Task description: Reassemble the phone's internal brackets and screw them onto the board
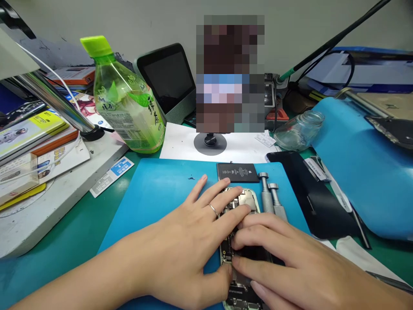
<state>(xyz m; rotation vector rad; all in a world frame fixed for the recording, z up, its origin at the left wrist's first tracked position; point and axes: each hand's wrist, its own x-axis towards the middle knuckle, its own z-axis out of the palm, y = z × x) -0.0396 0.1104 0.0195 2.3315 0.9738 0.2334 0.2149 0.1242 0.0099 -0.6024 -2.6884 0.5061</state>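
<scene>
An opened smartphone (249, 199), its circuit board and metal parts bare, lies under both hands on a blue mat (155, 189). My left hand (193, 232), a ring on one finger, is spread across its upper left part, thumb at the left edge. My right hand (284, 254) bends over the right side, fingers close together and tips down inside the frame. Under them is a dark flat area; whatever the fingers pinch is hidden. Just above the phone rests a black phone battery (238, 172). Two silver screwdrivers (266, 196) stand close to its right side.
A green tea bottle (127, 107) and a smart display (166, 82) stand behind the mat. A pixelated patch covers something above a round stand base (210, 144). On the right are a glass jar (300, 131), a black panel (309, 193) and a rolled blue mat (364, 172).
</scene>
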